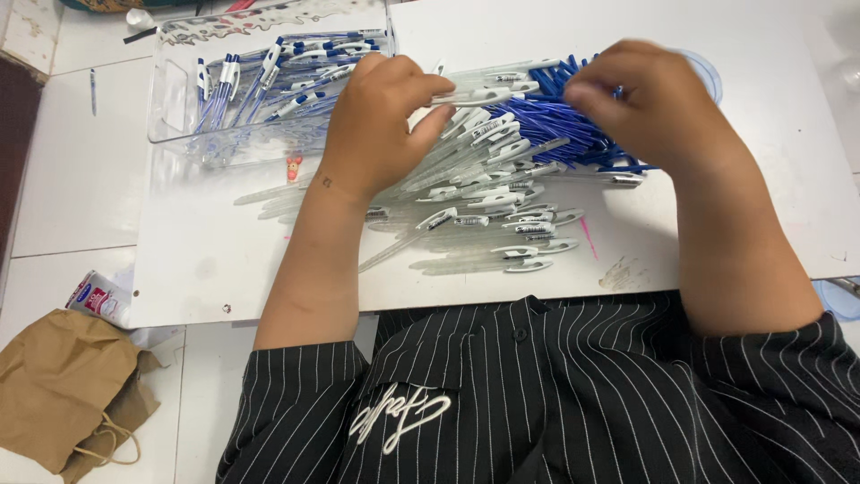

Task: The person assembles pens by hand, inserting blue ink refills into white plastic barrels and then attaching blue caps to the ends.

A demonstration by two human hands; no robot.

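My left hand [381, 116] grips a clear pen barrel [488, 92] that points to the right, above a spread of clear empty pen barrels [484, 211] on the white board [197, 260]. My right hand [645, 99] has its fingers pinched into a heap of blue ink refills [551, 125]; what it pinches is hidden by the fingers. The two hands are a short gap apart over the heaps.
A clear plastic tray [170, 99] at the back left holds several finished blue-and-white pens [269, 76]. A crumpled brown paper bag [63, 385] and a small packet [94, 296] lie at the near left. A lone pen [92, 90] lies far left.
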